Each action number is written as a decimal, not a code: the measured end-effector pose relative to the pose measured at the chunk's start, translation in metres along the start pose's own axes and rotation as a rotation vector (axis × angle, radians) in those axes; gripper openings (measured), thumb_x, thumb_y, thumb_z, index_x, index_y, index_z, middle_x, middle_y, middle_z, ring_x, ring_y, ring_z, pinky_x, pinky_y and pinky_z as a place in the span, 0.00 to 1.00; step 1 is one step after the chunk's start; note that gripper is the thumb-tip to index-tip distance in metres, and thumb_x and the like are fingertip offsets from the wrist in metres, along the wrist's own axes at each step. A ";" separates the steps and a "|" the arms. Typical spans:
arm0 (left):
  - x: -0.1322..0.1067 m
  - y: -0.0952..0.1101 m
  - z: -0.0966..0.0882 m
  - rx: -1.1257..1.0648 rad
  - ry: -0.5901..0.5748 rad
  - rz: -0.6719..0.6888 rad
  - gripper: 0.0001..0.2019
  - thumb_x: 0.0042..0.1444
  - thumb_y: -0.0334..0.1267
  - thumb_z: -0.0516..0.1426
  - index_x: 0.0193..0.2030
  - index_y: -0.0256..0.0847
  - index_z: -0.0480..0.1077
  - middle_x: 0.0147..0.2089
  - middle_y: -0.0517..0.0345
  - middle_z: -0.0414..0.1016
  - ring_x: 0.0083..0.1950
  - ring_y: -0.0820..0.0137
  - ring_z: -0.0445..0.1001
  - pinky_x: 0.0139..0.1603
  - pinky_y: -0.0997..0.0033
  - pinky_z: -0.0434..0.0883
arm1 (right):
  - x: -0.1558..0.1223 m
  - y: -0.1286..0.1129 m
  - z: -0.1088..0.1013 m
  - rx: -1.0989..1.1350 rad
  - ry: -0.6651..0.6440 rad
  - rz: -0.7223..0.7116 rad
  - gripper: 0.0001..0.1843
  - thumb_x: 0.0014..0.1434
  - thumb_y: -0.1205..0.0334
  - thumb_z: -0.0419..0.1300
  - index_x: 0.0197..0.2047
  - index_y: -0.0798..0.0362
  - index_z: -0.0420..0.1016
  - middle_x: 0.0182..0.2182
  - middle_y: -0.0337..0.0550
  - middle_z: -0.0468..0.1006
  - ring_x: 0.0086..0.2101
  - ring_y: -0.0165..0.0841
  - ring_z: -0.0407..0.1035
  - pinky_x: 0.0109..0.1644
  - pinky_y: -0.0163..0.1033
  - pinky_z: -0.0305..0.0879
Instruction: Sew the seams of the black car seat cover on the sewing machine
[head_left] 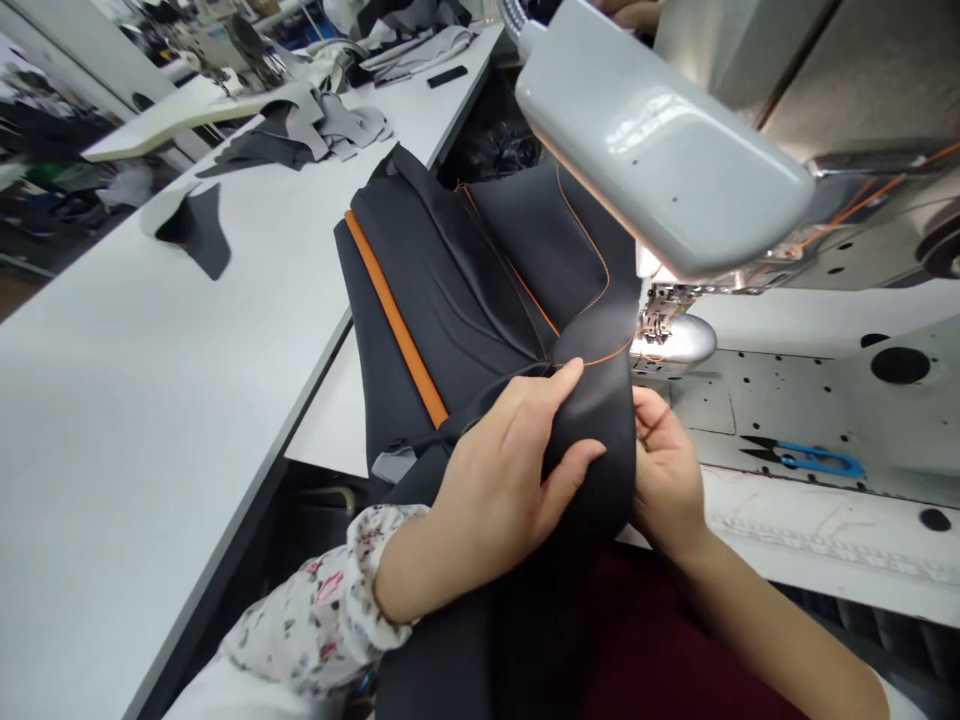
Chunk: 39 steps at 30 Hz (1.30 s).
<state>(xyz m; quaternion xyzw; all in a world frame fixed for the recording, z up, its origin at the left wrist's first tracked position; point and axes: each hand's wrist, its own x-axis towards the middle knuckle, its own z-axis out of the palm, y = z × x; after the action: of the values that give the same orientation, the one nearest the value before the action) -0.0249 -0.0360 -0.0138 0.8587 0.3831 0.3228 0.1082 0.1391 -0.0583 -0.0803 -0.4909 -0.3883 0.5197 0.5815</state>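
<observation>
A dark grey, leather-like seat cover (472, 275) with an orange strip (401, 330) and orange stitching spreads from the sewing machine down towards my lap. My left hand (499, 480) lies across it, index finger stretched out to a seam and thumb spread apart. At the cover's right edge, my right hand (667, 470) pinches the material; some of its fingertips are hidden behind it. The edge of the cover meets the lit needle and presser foot (658, 318), just beyond my right hand. Orange thread runs along the machine head.
The machine's grey lamp housing (660, 150) overhangs the work. Blue thread snips (817, 458) lie on the metal bed to the right. On the white table (172, 390) to the left are a dark cut piece (199, 230) and a heap of grey scraps (322, 125). Another sewing machine (225, 50) stands behind.
</observation>
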 end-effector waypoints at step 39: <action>-0.005 -0.057 -0.026 0.174 -0.205 0.008 0.12 0.72 0.37 0.52 0.54 0.38 0.73 0.42 0.53 0.78 0.42 0.64 0.76 0.43 0.65 0.73 | 0.028 -0.016 -0.057 0.093 0.370 0.010 0.10 0.57 0.54 0.70 0.38 0.48 0.75 0.26 0.36 0.79 0.25 0.34 0.74 0.36 0.42 0.77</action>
<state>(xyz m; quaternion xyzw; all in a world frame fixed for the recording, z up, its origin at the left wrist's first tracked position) -0.0772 -0.0019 -0.0208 0.8948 0.3933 0.1994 0.0705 0.2024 -0.0399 -0.0786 -0.5526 -0.2481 0.4408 0.6624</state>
